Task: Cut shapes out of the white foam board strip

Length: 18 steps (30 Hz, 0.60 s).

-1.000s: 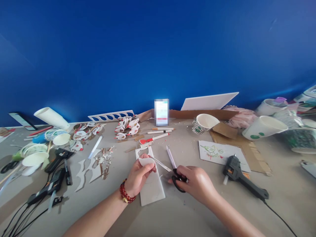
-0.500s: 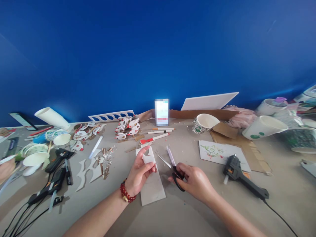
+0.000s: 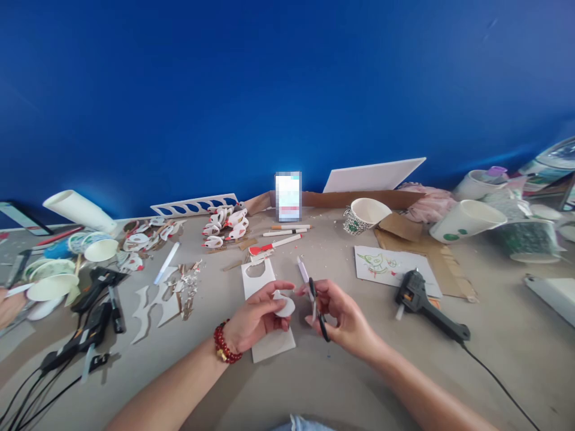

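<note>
My left hand, with a red bead bracelet at the wrist, pinches a small rounded white cut-out. Black-handled scissors are gripped in my right hand, just to the right of the cut-out; their blades look foreshortened and blurred. Beneath my left hand lies a white foam board strip with a round hole near its far end. A pale lilac pen rests on the table beyond the scissors, partly hidden by them.
Several markers and small white bird-like pieces lie farther back. At the right are a glue gun, a drawing card and paper cups. Scraps, more glue guns and another person's hand are at the left.
The cut-out has moved down and right, turned in my left hand. The scissors have swung from pointing left to more upright, nearer the cut-out. The whole view has shifted slightly.
</note>
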### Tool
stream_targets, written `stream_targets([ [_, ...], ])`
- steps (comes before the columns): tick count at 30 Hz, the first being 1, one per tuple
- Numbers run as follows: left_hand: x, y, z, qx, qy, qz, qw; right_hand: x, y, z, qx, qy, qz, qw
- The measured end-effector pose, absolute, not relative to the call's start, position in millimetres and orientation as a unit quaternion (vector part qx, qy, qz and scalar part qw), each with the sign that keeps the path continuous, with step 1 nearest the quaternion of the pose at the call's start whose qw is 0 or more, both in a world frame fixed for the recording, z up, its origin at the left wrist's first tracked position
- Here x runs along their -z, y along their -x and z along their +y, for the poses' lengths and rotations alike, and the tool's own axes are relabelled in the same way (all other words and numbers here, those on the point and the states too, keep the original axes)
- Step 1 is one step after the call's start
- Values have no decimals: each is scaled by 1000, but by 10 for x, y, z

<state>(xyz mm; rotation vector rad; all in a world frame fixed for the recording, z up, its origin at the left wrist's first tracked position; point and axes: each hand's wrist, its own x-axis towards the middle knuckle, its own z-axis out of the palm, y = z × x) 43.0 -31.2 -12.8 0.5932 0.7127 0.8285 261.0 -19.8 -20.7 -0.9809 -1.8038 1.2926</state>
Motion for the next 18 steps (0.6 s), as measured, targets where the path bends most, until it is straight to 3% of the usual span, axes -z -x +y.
stream_targets([
  [6,134,-453,-346,-302,-261,313,862,234,-2566,-290,-484,374,-710,351],
  [10,138,-426,-358,-235,-292,298,878,236,-2542,-269,-518,386,-652,397],
  [15,101,-423,-392,-258,-463,364,766,215,-2468,-221,-671,371,-479,426],
  [18,68,-454,-400,-279,-527,435,675,203,-2441,-218,-694,369,-441,434],
])
